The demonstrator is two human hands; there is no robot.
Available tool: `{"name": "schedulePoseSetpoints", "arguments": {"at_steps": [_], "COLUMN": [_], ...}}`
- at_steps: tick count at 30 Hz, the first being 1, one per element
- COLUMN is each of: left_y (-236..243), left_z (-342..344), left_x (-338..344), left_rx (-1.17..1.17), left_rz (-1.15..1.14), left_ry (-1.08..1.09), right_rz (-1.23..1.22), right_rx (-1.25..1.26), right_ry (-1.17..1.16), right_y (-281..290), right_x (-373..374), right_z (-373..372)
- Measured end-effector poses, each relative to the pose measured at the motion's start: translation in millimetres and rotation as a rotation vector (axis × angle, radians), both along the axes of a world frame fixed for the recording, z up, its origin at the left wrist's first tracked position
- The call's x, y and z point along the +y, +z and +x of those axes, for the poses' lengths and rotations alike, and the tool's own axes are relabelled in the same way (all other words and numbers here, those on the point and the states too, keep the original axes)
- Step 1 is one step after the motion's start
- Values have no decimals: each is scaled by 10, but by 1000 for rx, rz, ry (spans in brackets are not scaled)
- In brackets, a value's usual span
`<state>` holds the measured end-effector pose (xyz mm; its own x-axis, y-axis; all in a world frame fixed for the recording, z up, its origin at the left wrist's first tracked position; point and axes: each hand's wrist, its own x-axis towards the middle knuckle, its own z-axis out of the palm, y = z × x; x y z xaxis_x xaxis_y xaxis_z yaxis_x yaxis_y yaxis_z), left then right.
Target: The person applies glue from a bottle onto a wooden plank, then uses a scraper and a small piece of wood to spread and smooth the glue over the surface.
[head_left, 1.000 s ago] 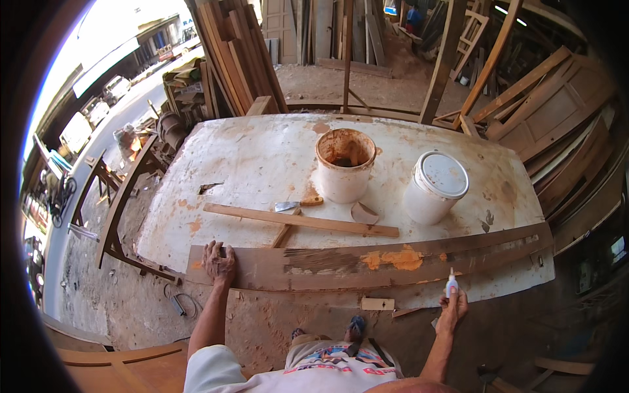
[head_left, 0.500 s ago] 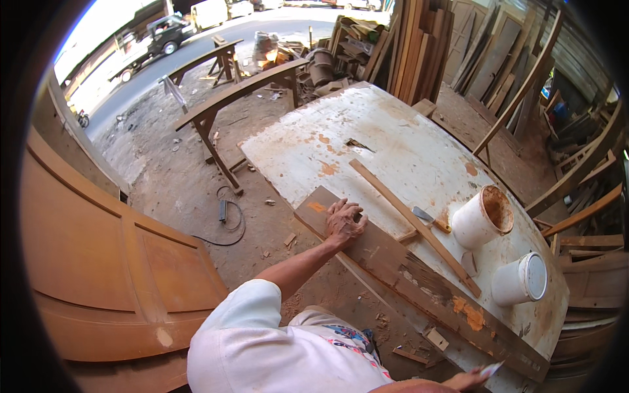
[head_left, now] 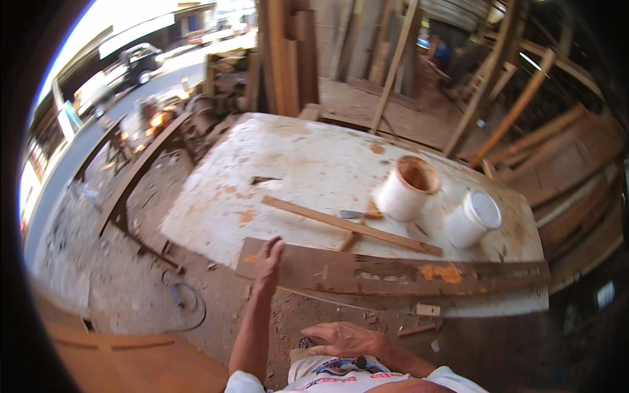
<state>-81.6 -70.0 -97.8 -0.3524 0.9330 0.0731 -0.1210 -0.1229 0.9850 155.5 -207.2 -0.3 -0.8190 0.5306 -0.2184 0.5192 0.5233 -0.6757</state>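
A long dark-brown wooden board (head_left: 373, 269), patched with orange filler, lies along the near edge of a worn white tabletop (head_left: 314, 144). Across its left end rests my left hand (head_left: 268, 257), fingers stretched out and seen partly edge-on. My right hand (head_left: 345, 339) is low in front of my body, against my clothes, away from the board. Its fingers look extended, with no held thing visible; a small dark patterned patch shows under the fingertips. Behind the board lie a thin wooden strip (head_left: 347, 223) and a scraper (head_left: 352, 214) with a wooden handle.
A stained white bucket (head_left: 401, 196) and a lidded white tub (head_left: 468, 223) stand on the table's right half. Wooden trestles (head_left: 134, 170) are at left, a corded object (head_left: 175, 295) lies on the ground, and a panelled door (head_left: 131, 360) is lower left. Timber leans behind.
My view has swung right. My right hand has come from the board's right end to my body; the pale piece seen in it no longer shows there. My left hand stays at the board's left end.
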Motion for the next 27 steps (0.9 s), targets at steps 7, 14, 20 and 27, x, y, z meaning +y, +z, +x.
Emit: {"name": "schedulePoseSetpoints", "arguments": {"at_steps": [7,14,20,27], "left_y": [1345,3039,3582,3425], "left_z": [-137,905,1659,1891], "left_x": [-542,-884,-1089,-1643], "left_rx": [-600,-684,-839,-824], "left_rz": [550,1110,1057,865], "left_ry": [-590,-1287,-1766,-1523], "right_rz": [-89,314,273,289], "right_rx": [43,236,233,257], "right_ry": [-653,-880,-1028,-1090], "right_y": [-79,415,267,274], "right_x": [-400,-208,-415,-412], "right_z": [1517,2006,2862,3436]}}
